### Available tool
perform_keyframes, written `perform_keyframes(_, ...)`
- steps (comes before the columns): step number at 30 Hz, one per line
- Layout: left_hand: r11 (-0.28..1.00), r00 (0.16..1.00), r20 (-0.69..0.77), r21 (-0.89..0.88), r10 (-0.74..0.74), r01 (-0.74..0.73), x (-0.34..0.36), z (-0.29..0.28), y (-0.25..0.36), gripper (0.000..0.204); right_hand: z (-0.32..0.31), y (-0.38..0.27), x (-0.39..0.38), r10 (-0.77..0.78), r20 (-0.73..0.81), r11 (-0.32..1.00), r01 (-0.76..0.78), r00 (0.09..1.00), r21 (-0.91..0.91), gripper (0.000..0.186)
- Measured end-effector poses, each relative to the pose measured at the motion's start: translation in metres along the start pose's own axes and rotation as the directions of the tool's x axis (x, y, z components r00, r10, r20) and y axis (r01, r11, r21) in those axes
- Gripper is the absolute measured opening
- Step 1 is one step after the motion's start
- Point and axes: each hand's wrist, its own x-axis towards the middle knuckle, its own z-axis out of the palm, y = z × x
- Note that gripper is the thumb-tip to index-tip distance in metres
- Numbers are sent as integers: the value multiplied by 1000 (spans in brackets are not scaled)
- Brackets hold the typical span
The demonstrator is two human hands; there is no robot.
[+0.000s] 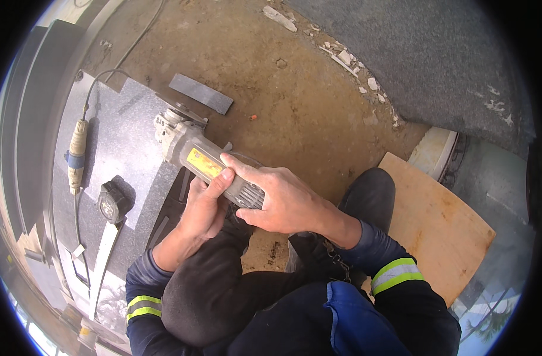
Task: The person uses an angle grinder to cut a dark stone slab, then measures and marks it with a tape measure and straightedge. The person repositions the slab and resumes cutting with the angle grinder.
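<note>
Both my hands hold an angle grinder [195, 149], grey with a yellow label and a vented rear end. My right hand [286, 199] wraps over the rear of its body. From beneath and beside it, my left hand [201, 210] grips the middle, thumb on top. The grinder's head and disc lie at the edge of a grey stone slab [128, 118]; I cannot tell whether the disc touches it or spins. On the slab, left of the grinder, rests a black tape measure [112, 202] with its blade [103, 261] pulled out toward me.
A taped cable connector [77, 151] and its cord lie along the slab's left. Beyond the slab, a cut stone strip [201, 93] sits on the dusty brown ground [271, 107]. Stone chips [345, 57] line a dark grey surface at right. A wooden board [437, 222] is beside my right knee.
</note>
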Motion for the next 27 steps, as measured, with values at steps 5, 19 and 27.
perform_keyframes(5,999,998,-39,-15,50,-51,7,-6,14,51,4,1,21,-69,-44,998,70,997,4,90)
perform_keyframes(19,994,990,-87,30,110,-108,19,-30,39,57,2,-13,60,61,61,998,-62,996,21,92)
perform_keyframes(27,998,998,-20,-23,57,-58,4,-13,16,52,0,-10,25,66,60,996,-69,996,49,92)
